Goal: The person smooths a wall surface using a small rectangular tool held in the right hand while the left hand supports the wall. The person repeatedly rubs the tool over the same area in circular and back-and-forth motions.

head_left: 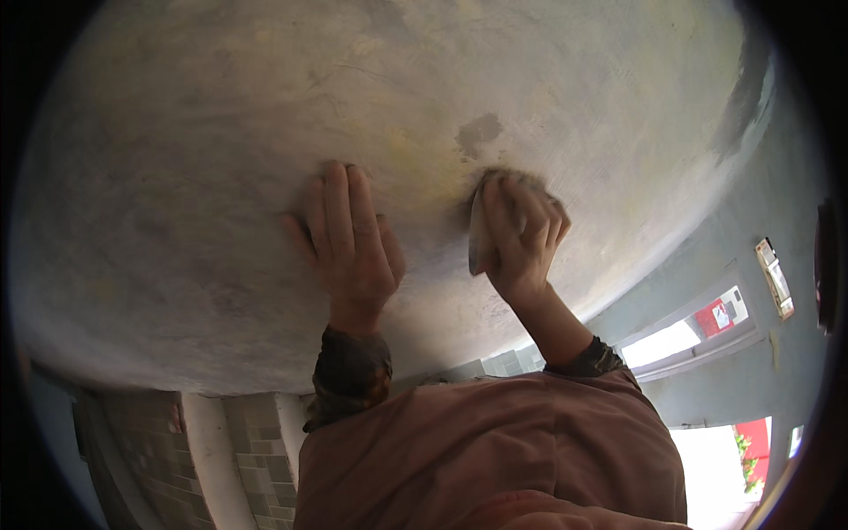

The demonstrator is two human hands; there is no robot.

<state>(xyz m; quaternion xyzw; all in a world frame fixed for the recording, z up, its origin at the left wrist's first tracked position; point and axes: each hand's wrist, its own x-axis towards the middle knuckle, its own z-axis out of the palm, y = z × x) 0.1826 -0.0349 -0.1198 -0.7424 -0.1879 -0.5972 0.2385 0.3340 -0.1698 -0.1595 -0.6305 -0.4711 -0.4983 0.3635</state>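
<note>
A broad, mottled grey surface (265, 97) with yellowish and purplish stains fills most of the head view. My left hand (349, 234) lies on it with the fingers stretched out, and nothing shows in it. To its right, my right hand (526, 230) is closed around a pale, flat, curved-edged piece (478, 231) that looks like a scraper. One edge of this piece shows beside the thumb; the rest is hidden by my fingers. Dark blurred matter lies around the right fingertips. Just beyond them is a dark grey patch (479, 132) on the surface.
At the right stands a pale blue-grey wall (707, 389) with a bright window (689, 331) and a bright doorway (711, 473). Grey tiled panels (261, 450) between pale uprights are at the lower left. A dark band (746, 88) marks the surface's far right edge.
</note>
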